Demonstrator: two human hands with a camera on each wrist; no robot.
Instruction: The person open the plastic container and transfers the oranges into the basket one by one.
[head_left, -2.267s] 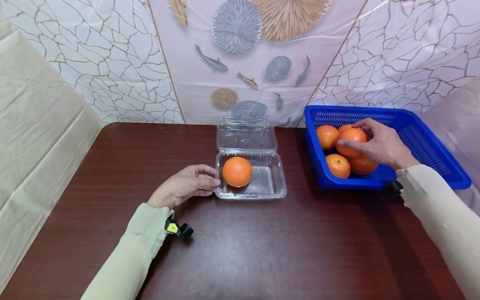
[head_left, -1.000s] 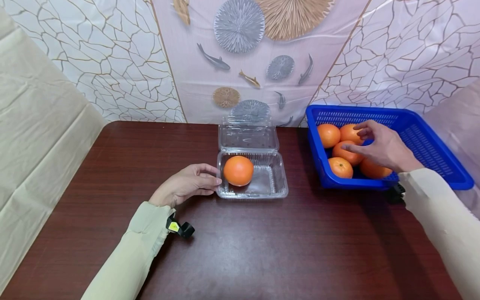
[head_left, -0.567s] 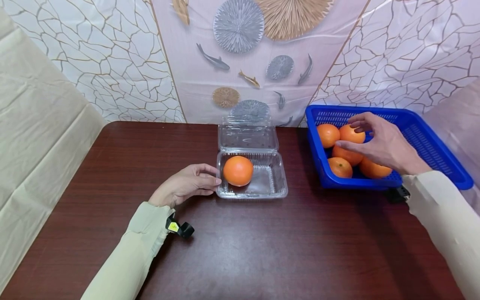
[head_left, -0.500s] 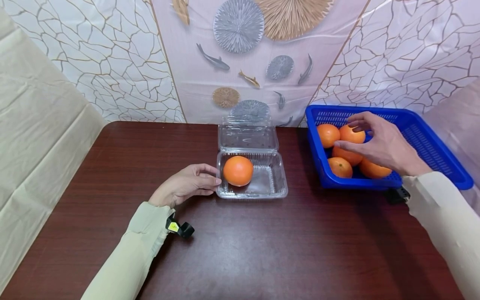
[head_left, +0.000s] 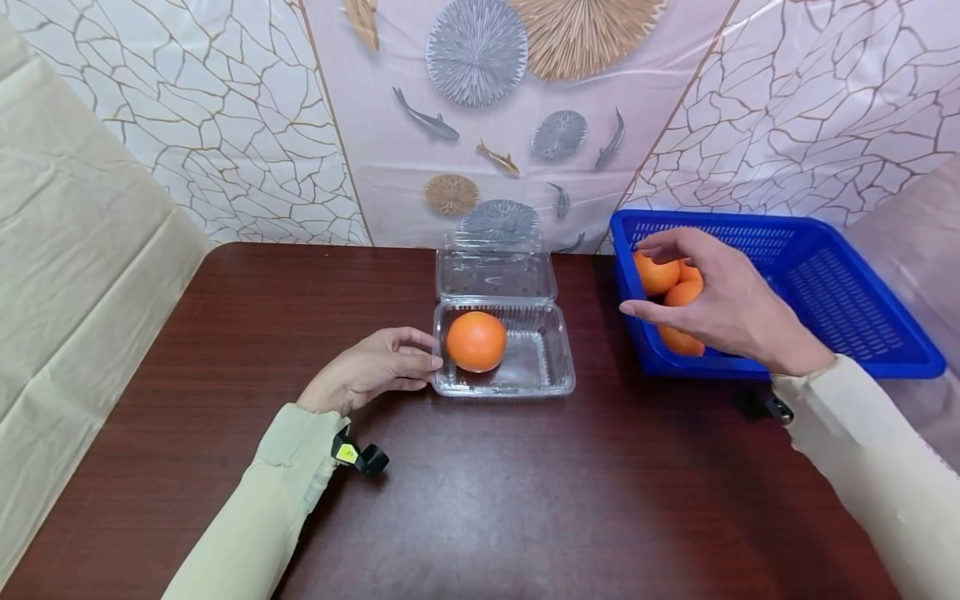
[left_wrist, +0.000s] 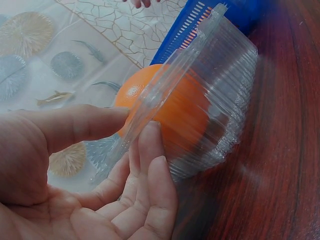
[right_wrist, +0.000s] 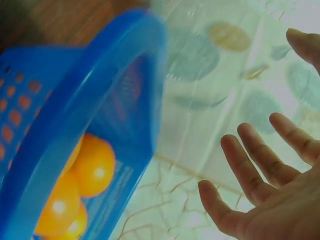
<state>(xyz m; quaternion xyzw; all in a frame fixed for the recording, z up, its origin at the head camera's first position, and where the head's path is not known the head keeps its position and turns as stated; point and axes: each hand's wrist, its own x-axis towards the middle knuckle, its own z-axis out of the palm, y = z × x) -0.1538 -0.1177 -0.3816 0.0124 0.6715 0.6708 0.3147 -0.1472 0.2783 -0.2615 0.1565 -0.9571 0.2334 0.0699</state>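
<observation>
A clear plastic clamshell box (head_left: 536,371) stands on the table with its lid (head_left: 495,275) folded back. One orange (head_left: 476,342) lies in its left half. My left hand (head_left: 367,371) pinches the box's left rim; in the left wrist view the thumb and the fingertips (left_wrist: 152,132) lie on opposite sides of that rim. My right hand (head_left: 727,304) hovers over the left part of a blue basket (head_left: 750,220), thumb and fingers spread, holding nothing. Beneath it sit several oranges (head_left: 654,273), partly hidden by the hand. The right wrist view shows the spread fingers (right_wrist: 247,170) apart from the fruit.
The dark wooden table (head_left: 495,492) stretches in front of the box and between it and the basket. A patterned sheet (head_left: 487,167) hangs behind the table. A beige cloth (head_left: 82,267) hangs at the left.
My right hand first gripped an orange in the basket, then let go, and the oranges spread out. It has since moved left toward the basket's near-left rim. My left hand has stayed put.
</observation>
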